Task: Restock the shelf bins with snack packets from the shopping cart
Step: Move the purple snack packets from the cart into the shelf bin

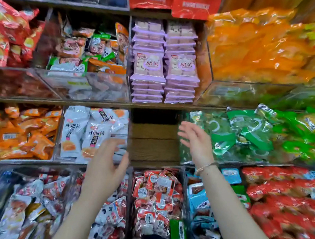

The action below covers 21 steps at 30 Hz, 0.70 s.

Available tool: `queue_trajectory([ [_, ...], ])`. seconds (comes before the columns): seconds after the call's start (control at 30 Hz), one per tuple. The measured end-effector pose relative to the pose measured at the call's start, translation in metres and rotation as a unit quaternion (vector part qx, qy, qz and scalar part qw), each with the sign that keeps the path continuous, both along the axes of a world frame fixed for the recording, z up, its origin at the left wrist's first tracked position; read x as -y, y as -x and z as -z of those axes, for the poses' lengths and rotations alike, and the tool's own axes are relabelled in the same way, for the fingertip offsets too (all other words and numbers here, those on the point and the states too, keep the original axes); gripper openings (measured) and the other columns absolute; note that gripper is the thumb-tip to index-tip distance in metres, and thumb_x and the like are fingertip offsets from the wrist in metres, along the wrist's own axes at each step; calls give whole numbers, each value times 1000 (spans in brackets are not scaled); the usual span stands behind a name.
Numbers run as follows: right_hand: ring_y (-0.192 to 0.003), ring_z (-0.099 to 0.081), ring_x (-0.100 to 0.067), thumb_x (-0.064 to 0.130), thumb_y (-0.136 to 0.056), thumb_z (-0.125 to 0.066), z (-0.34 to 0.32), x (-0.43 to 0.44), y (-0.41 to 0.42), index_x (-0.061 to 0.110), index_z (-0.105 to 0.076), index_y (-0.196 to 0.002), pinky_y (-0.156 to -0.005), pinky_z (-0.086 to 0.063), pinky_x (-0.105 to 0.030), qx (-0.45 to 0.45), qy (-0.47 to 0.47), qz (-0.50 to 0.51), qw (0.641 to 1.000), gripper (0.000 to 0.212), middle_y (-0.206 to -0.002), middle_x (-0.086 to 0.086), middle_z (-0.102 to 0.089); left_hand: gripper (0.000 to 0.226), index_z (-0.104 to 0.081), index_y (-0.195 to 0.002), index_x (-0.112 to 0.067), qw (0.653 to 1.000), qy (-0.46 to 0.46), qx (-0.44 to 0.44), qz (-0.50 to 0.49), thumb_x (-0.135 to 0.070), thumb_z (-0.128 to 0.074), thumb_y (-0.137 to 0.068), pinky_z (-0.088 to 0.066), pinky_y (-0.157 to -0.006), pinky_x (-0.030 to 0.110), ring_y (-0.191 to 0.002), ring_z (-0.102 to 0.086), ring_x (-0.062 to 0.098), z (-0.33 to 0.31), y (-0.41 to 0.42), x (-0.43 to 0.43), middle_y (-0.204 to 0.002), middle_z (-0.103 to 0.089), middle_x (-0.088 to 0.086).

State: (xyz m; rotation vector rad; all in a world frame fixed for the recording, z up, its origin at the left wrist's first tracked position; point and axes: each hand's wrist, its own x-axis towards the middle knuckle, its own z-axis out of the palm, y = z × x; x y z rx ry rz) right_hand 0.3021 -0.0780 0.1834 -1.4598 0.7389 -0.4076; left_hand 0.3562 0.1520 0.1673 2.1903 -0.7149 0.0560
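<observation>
The fingers [186, 132] of the right hand [195, 142] are spread and straight, holding nothing. Those of the left hand [106, 164] are loosely apart and also empty, though blurred. Both hands are raised in front of the empty slot [155, 139] in the middle shelf, where only bare wood panel shows: the right at its right edge, the left at its lower left corner.

That slot looks like the work still to be done. No packet is in hand, and the shopping cart is out of view.

Every bin around the slot is well stocked:
- Left of it is a clear bin of white packets [83, 131], with orange packets [20, 133] beyond.
- Right of it is a bin of green packets [236, 137].
- Directly above are two neat stacks of purple packets [165, 70].
- Directly below is a bin of small red-and-white packets [155, 191].
</observation>
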Motion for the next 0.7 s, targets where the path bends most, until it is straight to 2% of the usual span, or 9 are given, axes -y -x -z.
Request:
queue_trajectory([
  [0.07,-82,-66,-9,16,-95,-50,24,-10,38,24,-62,-99,-76,-52,-22,-35,67,-32,997,15,-95,2,-68,25,-60,-114,-15,994,-65,-79,-23,-15,-62,-89,-42,-69,28,-90,-60,17,35,30,-31,-110,-62,1],
  [0.13,-82,-66,-11,17,-94,-53,53,-18,73,21,-64,-100,-77,-51,-22,-96,133,-80,983,14,-90,4,-68,26,-62,-114,-14,978,-147,-140,-43,-17,-63,-88,-43,-66,29,-87,-63,19,66,55,-62,-111,-65,3],
  [0.2,-85,-65,-18,15,-93,-54,85,-27,108,13,-67,-102,-78,-48,-26,-172,182,-114,961,16,-91,-2,-70,24,-63,-113,-15,954,-223,-195,-54,-20,-63,-89,-43,-64,29,-79,-64,20,89,76,-92,-110,-66,5],
  [0.3,-90,-65,-26,10,-92,-53,131,-47,162,7,-67,-105,-80,-46,-32,-289,198,-161,923,19,-97,-14,-71,16,-65,-105,-19,924,-284,-252,-38,-24,-59,-91,-43,-68,28,-87,-65,24,110,105,-119,-104,-67,2],
  [0.43,-102,-62,-28,10,-95,-48,177,-82,231,0,-64,-107,-83,-40,-26,-407,101,-216,882,21,-106,-18,-66,8,-57,-88,-23,865,-350,-353,63,-23,-52,-95,-43,-74,30,-79,-57,18,138,140,-139,-88,-62,1],
  [0.5,-93,-61,-25,14,-97,-46,191,-102,263,4,-64,-89,-76,-41,-30,-467,26,-215,857,23,-91,-14,-65,14,-56,-84,-19,837,-365,-399,82,-23,-50,-96,-39,-73,28,-82,-53,19,152,156,-150,-90,-61,4],
  [0.57,-66,-53,-21,13,-96,-46,199,-122,295,13,-54,-67,-57,-37,-29,-478,-74,-128,866,30,-69,-7,-55,20,-51,-76,-17,813,-376,-436,89,-19,-49,-95,-34,-69,27,-79,-49,19,166,170,-163,-87,-56,6],
  [0.6,-59,-48,-16,10,-95,-46,202,-130,311,15,-51,-65,-54,-33,-26,-467,-133,-64,872,30,-68,-6,-52,21,-49,-75,-15,800,-376,-460,82,-18,-48,-95,-33,-67,27,-77,-48,19,173,177,-169,-86,-53,7],
  [0.7,-58,-44,-15,8,-96,-44,209,-151,357,15,-47,-72,-56,-32,-23,-425,-241,59,871,25,-67,-6,-48,16,-55,-86,-7,762,-352,-543,15,-19,-51,-96,-31,-57,26,-77,-54,22,188,201,-184,-90,-59,11],
])
